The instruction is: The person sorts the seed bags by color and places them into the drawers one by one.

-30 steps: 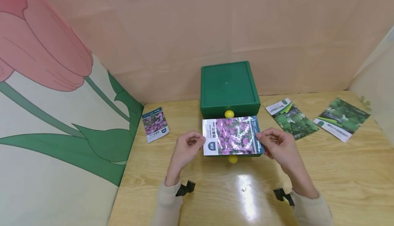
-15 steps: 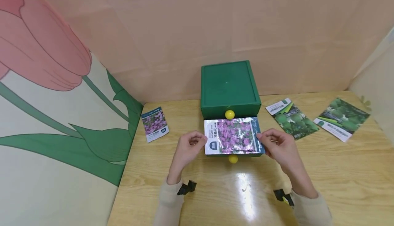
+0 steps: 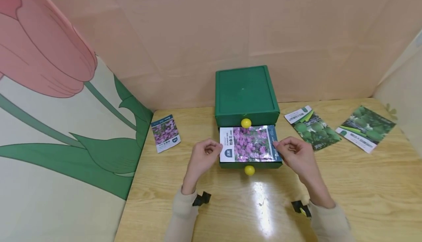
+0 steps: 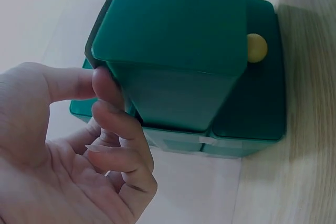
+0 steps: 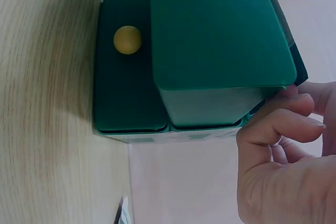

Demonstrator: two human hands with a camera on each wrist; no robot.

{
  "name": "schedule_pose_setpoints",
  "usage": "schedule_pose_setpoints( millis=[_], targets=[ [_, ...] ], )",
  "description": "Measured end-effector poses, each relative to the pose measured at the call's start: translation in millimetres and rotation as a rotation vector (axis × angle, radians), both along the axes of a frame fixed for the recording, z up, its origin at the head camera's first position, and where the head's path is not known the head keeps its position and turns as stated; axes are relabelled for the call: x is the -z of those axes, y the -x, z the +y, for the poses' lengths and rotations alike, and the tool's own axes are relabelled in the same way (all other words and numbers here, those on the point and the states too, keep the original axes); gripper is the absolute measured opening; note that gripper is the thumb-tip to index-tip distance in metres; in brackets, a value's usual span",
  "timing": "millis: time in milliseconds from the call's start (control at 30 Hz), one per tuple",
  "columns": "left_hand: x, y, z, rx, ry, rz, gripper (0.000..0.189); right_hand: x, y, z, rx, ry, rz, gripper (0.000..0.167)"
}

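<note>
Only the head view shows the packet face-on.

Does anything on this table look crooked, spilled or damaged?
No spill or damage that I can see. The two green packets on the right lie askew, turned at different angles. The pulled-out drawer under the held packet looks normal enough.
</note>
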State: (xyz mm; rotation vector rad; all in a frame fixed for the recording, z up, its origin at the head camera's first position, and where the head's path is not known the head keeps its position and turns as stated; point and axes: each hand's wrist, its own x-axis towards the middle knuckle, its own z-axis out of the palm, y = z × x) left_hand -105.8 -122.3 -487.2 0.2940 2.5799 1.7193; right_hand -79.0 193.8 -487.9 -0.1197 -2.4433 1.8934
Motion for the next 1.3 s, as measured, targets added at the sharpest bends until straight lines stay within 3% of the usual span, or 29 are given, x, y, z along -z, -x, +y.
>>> schedule_pose_setpoints(
  millis=[433,933,1300],
  targets=[
    [3.2,2.3,2.3,-0.016,0.038,-0.024,0.019,10.4,2.6,-0.8,0.036,-0.072,0.02,0.03],
    [4.4,5.8,3.6,-0.026,0.057,-0.035,0.022,10.4,10.1,-1.4,0.091,-0.136,0.011,0.036],
    [8.8,9.1,5.9,-0.026,0.042,0.002,0.03,11.7,11.4,-4.7,0.111,-0.136,0.014,0.037]
  ],
)
